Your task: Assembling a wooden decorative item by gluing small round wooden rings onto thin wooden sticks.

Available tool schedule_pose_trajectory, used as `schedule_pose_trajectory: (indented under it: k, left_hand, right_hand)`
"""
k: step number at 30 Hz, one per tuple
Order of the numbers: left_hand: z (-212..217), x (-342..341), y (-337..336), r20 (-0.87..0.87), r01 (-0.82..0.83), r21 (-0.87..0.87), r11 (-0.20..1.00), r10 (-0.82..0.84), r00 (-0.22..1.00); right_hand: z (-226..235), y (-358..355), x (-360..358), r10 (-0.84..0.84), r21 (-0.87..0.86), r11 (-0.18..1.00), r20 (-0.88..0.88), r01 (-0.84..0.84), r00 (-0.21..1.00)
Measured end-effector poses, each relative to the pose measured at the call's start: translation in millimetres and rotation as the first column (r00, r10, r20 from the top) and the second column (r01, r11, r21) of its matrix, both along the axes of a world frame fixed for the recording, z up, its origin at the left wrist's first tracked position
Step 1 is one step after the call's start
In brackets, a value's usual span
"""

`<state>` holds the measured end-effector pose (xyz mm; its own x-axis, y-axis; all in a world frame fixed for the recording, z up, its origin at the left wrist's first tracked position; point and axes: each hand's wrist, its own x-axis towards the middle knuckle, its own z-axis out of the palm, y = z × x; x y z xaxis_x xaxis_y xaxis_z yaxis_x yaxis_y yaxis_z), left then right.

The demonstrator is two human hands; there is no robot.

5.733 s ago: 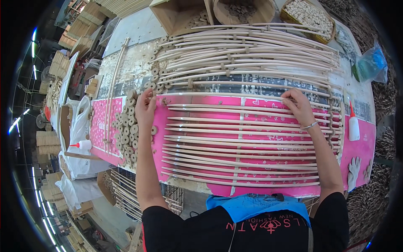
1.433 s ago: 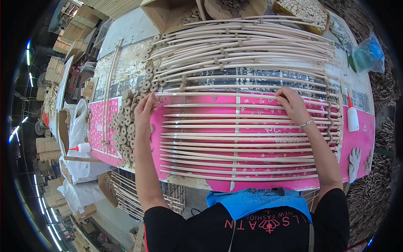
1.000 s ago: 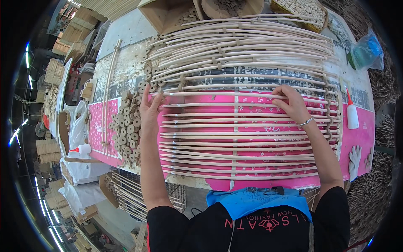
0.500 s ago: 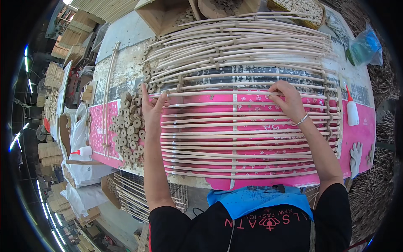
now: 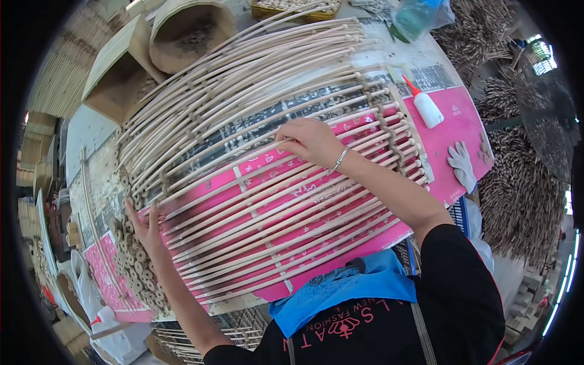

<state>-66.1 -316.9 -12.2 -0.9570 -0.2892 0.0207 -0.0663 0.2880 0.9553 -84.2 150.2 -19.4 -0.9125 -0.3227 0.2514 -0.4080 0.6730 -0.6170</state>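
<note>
While the whole bench looks tilted from the head cam, you can see a big panel of long pale rattan rods (image 5: 274,207) lying side by side across a pink printed sheet (image 5: 453,125), tied w/ a few crosswise strips. Right hand (image 5: 313,141) sits palm-down on the rods roughly mid-panel, fingers curled a bit and pinching at one rod, thin bracelet on the wrist. Left hand (image 5: 143,226) is at the panel's left edge, fingers spread flat and pressing against the rod ends, not gripping anything afaict.

Just left of that hand there's a heap of small round wooden rings (image 5: 137,274), touching the rod ends. On the far right of the pink sheet: a white glue bottle w/ red nozzle (image 5: 426,104) and a white work glove (image 5: 461,164), both clear of the rods. Behind the panel, an open cardboard box (image 5: 118,76) and a round wooden tub (image 5: 188,30). Blue apron (image 5: 340,289) at the bottom of the shot.
</note>
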Motion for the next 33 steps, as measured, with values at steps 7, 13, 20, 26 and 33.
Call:
schedule_pose_trajectory:
  k: [7, 13, 20, 26, 33]
  left_hand:
    - [7.6, -4.8, 18.7, 0.015, 0.007, 0.079, 0.997, -0.008, 1.0]
    - [-1.1, -4.5, 7.4, 0.021, 0.039, 0.009, 0.999, -0.039, 0.999]
    - [5.2, -5.3, 23.8, 0.007, 0.026, 0.096, 0.995, -0.027, 1.0]
    - [7.8, -1.5, 23.8, 0.047, -0.005, 0.075, 0.997, 0.002, 0.999]
    - [27.4, 8.8, 10.6, -0.074, 0.018, -0.669, 0.743, -0.09, 0.993]
  right_hand:
    - [-10.7, 7.8, -4.1, -0.017, 0.045, 0.999, -0.099, 0.022, 0.995]
    - [-6.0, 5.3, -3.1, 0.011, -0.122, 0.993, 0.069, -0.002, 0.998]
    - [0.1, 11.0, -4.6, 0.046, -0.086, 0.995, 0.017, -0.045, 0.999]
    - [8.2, 0.8, -0.6, -0.037, -0.101, 0.994, 0.099, 0.047, 0.994]
    - [4.6, 5.5, -3.4, 0.003, -0.063, 0.998, -0.002, -0.003, 1.0]
